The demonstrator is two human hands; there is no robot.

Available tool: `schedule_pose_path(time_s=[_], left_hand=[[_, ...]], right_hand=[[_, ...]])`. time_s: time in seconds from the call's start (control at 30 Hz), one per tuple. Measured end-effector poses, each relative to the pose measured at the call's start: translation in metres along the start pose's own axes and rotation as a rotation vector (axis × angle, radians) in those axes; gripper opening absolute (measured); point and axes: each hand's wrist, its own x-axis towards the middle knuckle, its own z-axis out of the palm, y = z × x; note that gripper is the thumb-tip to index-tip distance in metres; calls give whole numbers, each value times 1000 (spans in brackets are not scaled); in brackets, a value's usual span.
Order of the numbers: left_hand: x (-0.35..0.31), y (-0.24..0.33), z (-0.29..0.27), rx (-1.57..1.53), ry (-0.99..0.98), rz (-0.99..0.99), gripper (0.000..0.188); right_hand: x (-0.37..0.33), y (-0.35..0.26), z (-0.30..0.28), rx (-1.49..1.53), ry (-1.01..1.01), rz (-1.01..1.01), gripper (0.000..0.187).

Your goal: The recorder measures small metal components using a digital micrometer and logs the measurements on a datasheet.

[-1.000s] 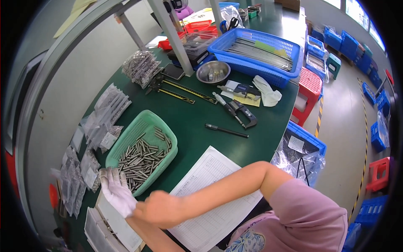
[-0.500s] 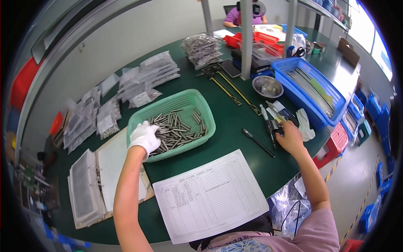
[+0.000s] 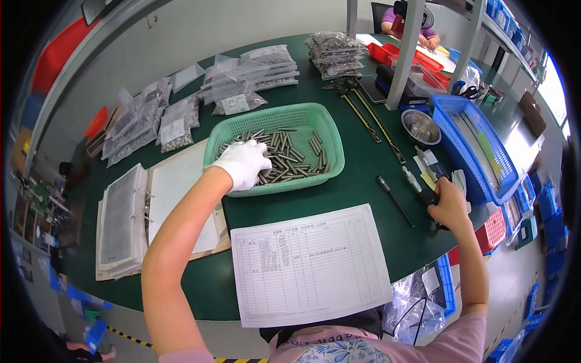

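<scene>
Left hand [image 3: 245,163] among pins [image 3: 283,148], cannot tell if gripping; right hand [image 3: 450,202] grasping micrometer [image 3: 412,179], long axis slanting far-left to near-right; pins well left of it, left hand nearer

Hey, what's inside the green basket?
Many loose metal pins lie in the green basket, with the gloved left hand in among them. Whatever is under that hand or beneath the heaped pins is covered.

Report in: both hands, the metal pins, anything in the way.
Left hand gloved, among pins in green basket. Right hand bare, at micrometer; grip unclear. Pen between basket and micrometer, blocking neither hand.
</scene>
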Motion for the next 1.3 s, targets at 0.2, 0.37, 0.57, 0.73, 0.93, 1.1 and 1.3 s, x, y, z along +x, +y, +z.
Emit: schedule_pose_path(time_s=[0.2,0.37,0.57,0.73,0.93,1.1,1.3], left_hand=[[8,0,3,280,24,157,15],[-12,-14,-3,105,333,-11,13],[-38,-25,33,-1368,768,-268,12],[-46,-20,37,-2186,741,84,13],[-35,6,37,-2200,799,147,17],[-32,19,33,-2221,772,39,17],[-35,19,37,-2305,752,101,19]], right_hand=[[8,-3,19,22,-86,21,34],[9,-12,13,-32,-70,55,38],[31,2,19,89,-165,146,60],[35,14,18,466,-297,352,50],[33,19,37,545,-202,260,46],[17,11,43,133,43,136,51],[8,16,64,104,336,-21,45]])
